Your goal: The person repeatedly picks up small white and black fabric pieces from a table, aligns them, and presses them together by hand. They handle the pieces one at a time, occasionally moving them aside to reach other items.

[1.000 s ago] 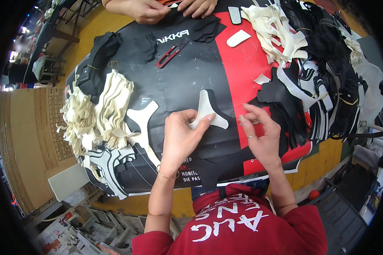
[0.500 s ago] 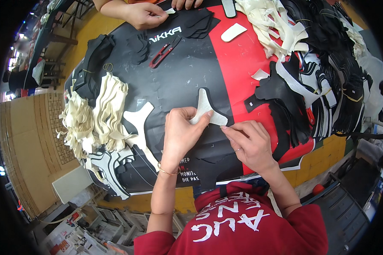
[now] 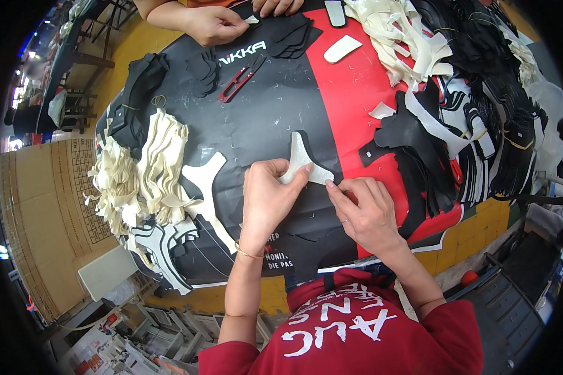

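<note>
A cream Y-shaped cut piece [image 3: 301, 161] lies over a matching black piece [image 3: 319, 152] on the black and red mat [image 3: 275, 106]. My left hand [image 3: 266, 197] pinches the cream piece at its lower left arm, thumb and fingers closed on it. Beside it, my right hand [image 3: 364, 211] presses its fingertips on the piece's right arm, flat against the mat.
Stacks of cream cut pieces [image 3: 141, 175] lie to the left, black and white cut pieces [image 3: 456, 131] pile up on the right. Red thread snips [image 3: 239, 79] rest near the far side, where another person's hands [image 3: 216, 24] work. A cardboard box [image 3: 50, 212] stands at left.
My right hand has moved left and down onto the cream piece's right arm. The left hand keeps its hold on the piece.
</note>
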A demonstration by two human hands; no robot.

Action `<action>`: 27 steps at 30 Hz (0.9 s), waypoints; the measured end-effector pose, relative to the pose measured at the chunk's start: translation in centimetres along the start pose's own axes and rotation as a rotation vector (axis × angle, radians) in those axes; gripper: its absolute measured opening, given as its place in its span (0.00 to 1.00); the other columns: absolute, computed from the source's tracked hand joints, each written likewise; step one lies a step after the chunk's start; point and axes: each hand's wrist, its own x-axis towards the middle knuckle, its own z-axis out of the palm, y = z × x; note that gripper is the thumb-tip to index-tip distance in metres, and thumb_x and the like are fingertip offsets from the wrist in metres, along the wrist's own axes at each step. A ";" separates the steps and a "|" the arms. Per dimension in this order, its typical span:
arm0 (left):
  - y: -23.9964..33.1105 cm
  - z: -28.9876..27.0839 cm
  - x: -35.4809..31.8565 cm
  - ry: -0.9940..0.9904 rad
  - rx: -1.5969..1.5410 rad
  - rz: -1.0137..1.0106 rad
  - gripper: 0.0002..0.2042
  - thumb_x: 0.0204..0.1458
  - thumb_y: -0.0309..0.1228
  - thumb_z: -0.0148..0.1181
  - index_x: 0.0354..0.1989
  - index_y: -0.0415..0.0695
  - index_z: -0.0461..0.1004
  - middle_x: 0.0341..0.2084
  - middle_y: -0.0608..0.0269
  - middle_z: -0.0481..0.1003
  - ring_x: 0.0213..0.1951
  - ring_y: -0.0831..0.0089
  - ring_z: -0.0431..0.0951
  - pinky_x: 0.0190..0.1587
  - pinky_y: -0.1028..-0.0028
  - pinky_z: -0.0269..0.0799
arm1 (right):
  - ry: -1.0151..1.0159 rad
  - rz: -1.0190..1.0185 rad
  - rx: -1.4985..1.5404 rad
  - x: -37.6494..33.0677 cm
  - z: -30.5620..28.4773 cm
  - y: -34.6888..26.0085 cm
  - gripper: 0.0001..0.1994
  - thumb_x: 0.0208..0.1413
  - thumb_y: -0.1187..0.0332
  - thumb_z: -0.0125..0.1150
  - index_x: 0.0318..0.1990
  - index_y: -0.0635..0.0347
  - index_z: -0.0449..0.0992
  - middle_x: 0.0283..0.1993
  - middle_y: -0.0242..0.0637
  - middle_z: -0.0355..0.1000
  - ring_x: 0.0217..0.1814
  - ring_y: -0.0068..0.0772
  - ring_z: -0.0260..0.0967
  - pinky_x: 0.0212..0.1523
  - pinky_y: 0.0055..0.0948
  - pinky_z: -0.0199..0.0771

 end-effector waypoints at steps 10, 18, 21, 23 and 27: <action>0.0 0.1 0.0 0.005 0.025 0.015 0.18 0.51 0.39 0.70 0.21 0.33 0.79 0.07 0.56 0.67 0.12 0.73 0.63 0.21 0.67 0.62 | -0.011 0.003 -0.019 0.0 0.2 -0.1 0.21 0.44 0.76 0.69 0.51 0.62 0.81 0.40 0.34 0.70 0.41 0.36 0.69 0.40 0.35 0.69; 0.2 0.1 -0.1 0.013 0.055 0.011 0.17 0.51 0.39 0.70 0.24 0.34 0.81 0.08 0.53 0.69 0.12 0.67 0.70 0.23 0.66 0.66 | -0.021 0.011 -0.029 0.1 0.3 -0.3 0.20 0.46 0.76 0.69 0.51 0.62 0.81 0.40 0.34 0.70 0.43 0.37 0.69 0.41 0.36 0.69; 0.3 0.2 -0.1 0.014 0.086 0.021 0.16 0.53 0.35 0.71 0.27 0.29 0.81 0.11 0.65 0.70 0.20 0.88 0.62 0.20 0.75 0.60 | -0.026 0.014 -0.031 0.1 0.3 -0.3 0.20 0.47 0.75 0.69 0.51 0.62 0.81 0.41 0.34 0.70 0.43 0.38 0.69 0.42 0.37 0.69; 0.4 0.2 -0.1 0.027 0.087 0.041 0.16 0.52 0.35 0.71 0.26 0.30 0.81 0.10 0.65 0.68 0.20 0.88 0.61 0.19 0.74 0.59 | -0.036 0.017 -0.033 0.1 0.2 -0.3 0.19 0.47 0.75 0.69 0.50 0.61 0.81 0.41 0.34 0.70 0.45 0.38 0.69 0.42 0.37 0.69; 0.6 0.1 -0.1 0.024 0.123 0.007 0.17 0.51 0.40 0.71 0.26 0.34 0.82 0.10 0.50 0.72 0.14 0.60 0.74 0.24 0.64 0.68 | -0.020 -0.013 -0.090 0.1 0.4 -0.3 0.18 0.49 0.73 0.69 0.49 0.61 0.81 0.46 0.34 0.72 0.49 0.38 0.69 0.45 0.37 0.69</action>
